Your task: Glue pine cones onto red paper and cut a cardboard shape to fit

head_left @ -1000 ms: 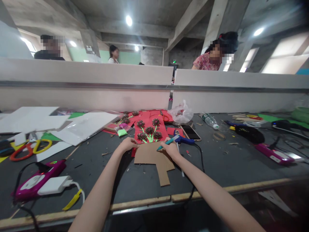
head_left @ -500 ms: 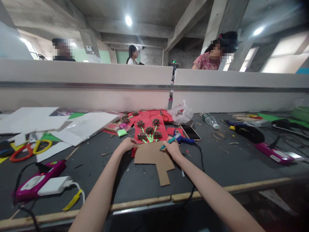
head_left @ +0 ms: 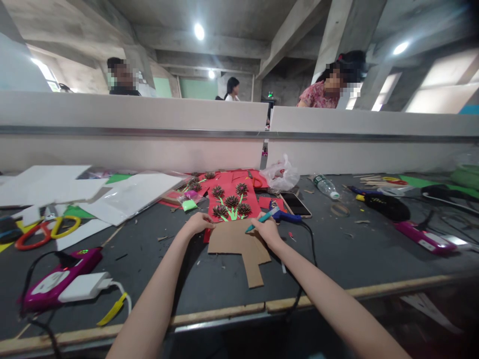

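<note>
A piece of brown cardboard (head_left: 234, 238), cut to an irregular shape, lies at the middle of the table over the lower part of a red sheet (head_left: 245, 192). Pinecone flowers (head_left: 232, 201) with green paper stems are on that sheet. My left hand (head_left: 198, 224) grips the cardboard at its upper left corner, fingers closed. A teal marker (head_left: 267, 215) is held in my right hand (head_left: 267, 231), its tip at the cardboard's surface. Just right of this hand lies a blue glue gun (head_left: 287, 216) with a black cord.
A phone (head_left: 295, 204) and a plastic bottle (head_left: 325, 187) lie to the right. Scissors (head_left: 47, 232), white boards (head_left: 127, 197) and a purple power strip (head_left: 62, 279) occupy the left. A white partition (head_left: 149, 149) rises behind. Several people are beyond it.
The marker tip has shifted slightly left and down over the cardboard. My left hand stays in place. Two people beyond the partition have moved right.
</note>
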A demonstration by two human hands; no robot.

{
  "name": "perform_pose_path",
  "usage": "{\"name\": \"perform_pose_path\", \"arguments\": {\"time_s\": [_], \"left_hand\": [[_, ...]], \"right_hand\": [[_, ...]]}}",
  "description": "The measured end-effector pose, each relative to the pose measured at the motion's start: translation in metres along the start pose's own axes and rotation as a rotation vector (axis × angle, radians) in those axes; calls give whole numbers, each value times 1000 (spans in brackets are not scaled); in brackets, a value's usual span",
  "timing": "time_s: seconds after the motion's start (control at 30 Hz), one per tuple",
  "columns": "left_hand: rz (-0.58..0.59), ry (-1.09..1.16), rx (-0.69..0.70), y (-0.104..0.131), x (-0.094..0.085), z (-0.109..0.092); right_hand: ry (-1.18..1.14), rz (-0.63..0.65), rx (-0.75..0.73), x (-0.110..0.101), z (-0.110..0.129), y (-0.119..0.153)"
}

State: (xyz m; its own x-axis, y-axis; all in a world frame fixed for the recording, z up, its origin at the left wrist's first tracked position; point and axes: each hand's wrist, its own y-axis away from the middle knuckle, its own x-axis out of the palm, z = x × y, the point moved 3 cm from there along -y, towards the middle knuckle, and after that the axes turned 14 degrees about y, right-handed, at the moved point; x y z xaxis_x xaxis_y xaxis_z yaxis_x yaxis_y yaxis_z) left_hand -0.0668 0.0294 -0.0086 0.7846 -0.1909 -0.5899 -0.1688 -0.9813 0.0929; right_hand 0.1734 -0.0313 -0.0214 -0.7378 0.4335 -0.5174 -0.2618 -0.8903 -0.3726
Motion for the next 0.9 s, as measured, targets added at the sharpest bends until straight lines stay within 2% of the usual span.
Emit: {"name": "perform_pose_path", "arguments": {"time_s": [0.23,0.4,0.63,0.9], "left_hand": [[7,6,14,1,0,0],[7,-15,14,2,0,-1],[4,1,13,1,0,-1],[-5,-1,8,-1,0,2]], "right_hand": [[-45,-26,32,1,-4,-1],[-22,4,9,1,-3,0],[-83,-92,81,-2,-8,-3],[-114,-103,121,-2,-15,-6]]}}
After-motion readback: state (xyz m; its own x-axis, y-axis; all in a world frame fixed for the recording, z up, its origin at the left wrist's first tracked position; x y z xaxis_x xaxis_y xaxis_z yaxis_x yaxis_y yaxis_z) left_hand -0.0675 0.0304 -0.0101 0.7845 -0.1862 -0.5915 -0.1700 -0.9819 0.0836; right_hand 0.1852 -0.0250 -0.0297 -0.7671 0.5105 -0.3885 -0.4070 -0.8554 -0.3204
